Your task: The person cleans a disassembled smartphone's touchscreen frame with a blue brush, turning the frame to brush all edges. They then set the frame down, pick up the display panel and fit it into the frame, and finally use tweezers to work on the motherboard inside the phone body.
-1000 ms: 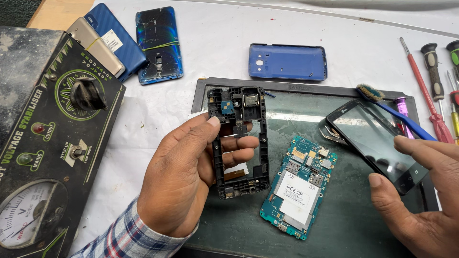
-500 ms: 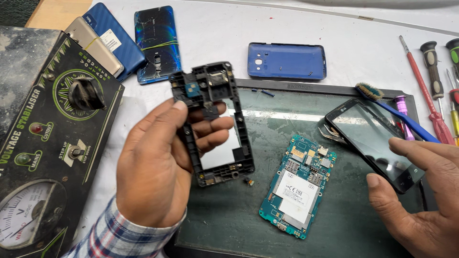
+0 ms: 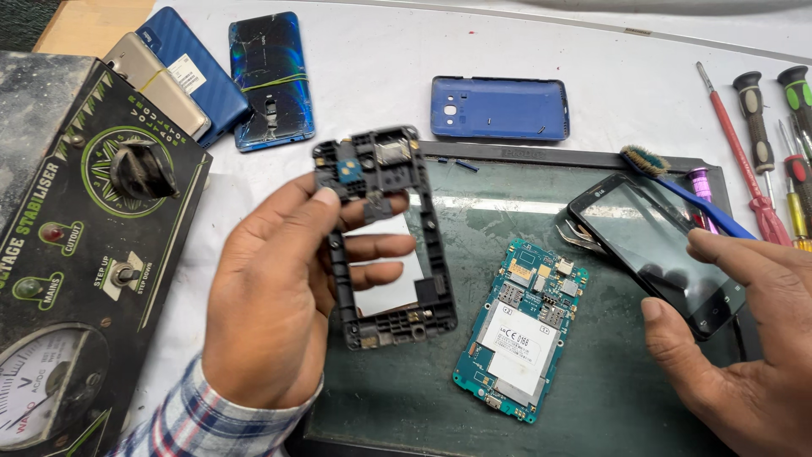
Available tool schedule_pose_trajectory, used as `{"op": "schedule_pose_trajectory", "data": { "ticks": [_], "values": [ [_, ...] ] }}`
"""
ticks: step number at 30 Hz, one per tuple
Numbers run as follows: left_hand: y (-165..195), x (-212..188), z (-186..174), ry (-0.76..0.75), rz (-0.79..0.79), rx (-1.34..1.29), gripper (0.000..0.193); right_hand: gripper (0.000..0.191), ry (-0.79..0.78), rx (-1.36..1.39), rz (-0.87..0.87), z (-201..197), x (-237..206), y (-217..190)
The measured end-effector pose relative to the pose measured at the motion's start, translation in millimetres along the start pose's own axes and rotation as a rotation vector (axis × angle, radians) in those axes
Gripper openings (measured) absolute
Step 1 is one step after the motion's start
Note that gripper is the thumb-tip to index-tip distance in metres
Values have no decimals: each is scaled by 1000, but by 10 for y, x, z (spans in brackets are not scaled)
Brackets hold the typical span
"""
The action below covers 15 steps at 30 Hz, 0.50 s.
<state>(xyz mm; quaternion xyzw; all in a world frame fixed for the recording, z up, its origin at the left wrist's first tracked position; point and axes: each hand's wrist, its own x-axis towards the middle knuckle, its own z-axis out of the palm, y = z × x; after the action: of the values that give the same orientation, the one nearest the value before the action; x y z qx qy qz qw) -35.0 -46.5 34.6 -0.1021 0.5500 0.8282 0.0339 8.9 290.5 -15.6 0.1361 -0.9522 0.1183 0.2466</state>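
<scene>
Partly hidden right hand (image 3: pixel 744 355), cropped

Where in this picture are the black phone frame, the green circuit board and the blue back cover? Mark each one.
black phone frame (image 3: pixel 436 254): head view, on its right side rail.
green circuit board (image 3: pixel 516 332): head view, on the white label at its middle.
blue back cover (image 3: pixel 499 108): head view, on its flat middle.

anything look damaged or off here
Yes: the dark blue phone back at the table's far left looks cracked, with lines running across its glossy surface. The green circuit board lies bare on the mat.
</scene>
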Motion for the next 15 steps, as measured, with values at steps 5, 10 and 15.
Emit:
{"op": "schedule_pose_trajectory", "data": {
  "ticks": [5, 10, 15],
  "values": [
    [-56, -24, 56, -79, -74, 25, 36, 58, 2, -26, 23, 22, 21, -43],
    [-66, -38, 79, -97, -111, 56, 37, 66, -25, -24, 66, 18, 84, -90],
    [-67, -32, 60, -73, -106, 80, 37, 69, -33, -30, 75, 17, 116, -121]
  ]
}}
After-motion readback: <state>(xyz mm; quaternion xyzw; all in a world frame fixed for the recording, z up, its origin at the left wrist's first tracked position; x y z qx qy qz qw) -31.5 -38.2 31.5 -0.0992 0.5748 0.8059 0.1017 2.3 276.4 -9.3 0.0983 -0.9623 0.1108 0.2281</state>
